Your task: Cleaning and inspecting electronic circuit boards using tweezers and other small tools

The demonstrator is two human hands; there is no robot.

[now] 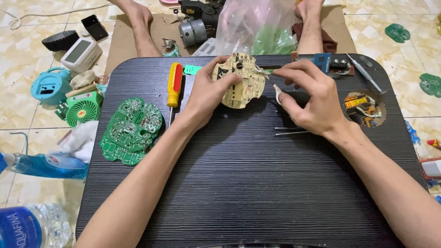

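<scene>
My left hand [207, 94] grips a beige, roughly round circuit board [245, 87], held tilted above the far middle of the black tray table [239, 183]. My right hand [310, 98] sits just right of the board with its fingers pinched around a thin tool whose white-handled end [277, 94] sticks out below the thumb. The fingertips reach toward the board's right edge. Tweezers [290, 131] lie flat on the table under my right wrist.
A green circuit board [131, 131] and a yellow-red screwdriver [174, 87] lie on the table's left. A round hole [365, 108] at the right holds small parts. A plastic bag [257, 27], motor [193, 32], green mini fan [82, 108] and bottles [32, 227] surround the table.
</scene>
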